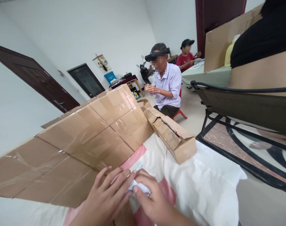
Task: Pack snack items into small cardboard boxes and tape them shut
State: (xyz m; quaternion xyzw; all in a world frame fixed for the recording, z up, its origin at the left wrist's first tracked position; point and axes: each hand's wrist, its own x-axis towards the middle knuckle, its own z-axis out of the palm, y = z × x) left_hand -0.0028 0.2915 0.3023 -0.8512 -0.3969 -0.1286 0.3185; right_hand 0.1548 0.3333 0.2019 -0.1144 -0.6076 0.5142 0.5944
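Observation:
A small crumpled white packet with bluish marks is held between my two hands, low in the middle of the head view. My right hand is closed around it, thumb on the near side. On its left side, my left hand has long, fairly straight fingers, and the packet lies between the index finger and thumb. Whether it is paper or plastic, I cannot tell. Under my hands is a brown cardboard surface, partly hidden by them. White and pink cloth spreads around it.
A tall taped cardboard panel stands close on the left. Ahead lies a torn long cardboard box. A person in a light shirt sits beyond it; another in red sits farther back. A black-framed folding bed stands on the right.

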